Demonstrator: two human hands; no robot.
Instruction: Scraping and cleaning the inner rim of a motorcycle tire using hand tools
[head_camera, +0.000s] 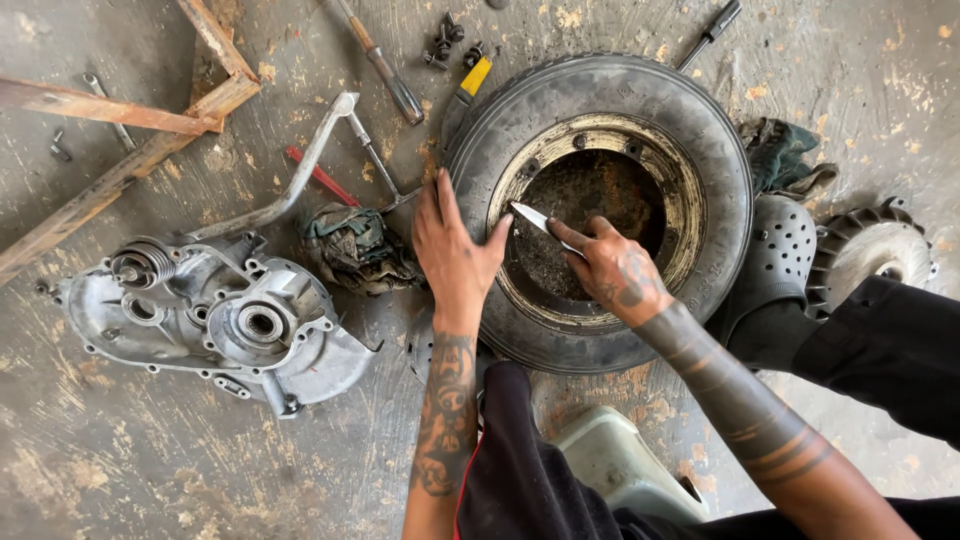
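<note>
Gripping a small knife (538, 219), the right hand (612, 272) has its fingers closed on the handle, blade pointing left inside the rusty rim (668, 175) of a tyre (610, 85) lying flat on the floor (150, 470). Beside it, the left hand (455, 250) lies open, fingers spread, on the tyre's near sidewall. Left of that hand sit a greasy rag (355, 250) and an aluminium engine casing (215, 315).

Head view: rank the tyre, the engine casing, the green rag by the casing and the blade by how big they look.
1. tyre
2. engine casing
3. green rag
4. blade, held in the right hand

All lie on the floor at similar depth, so the order looks reliable.
</note>
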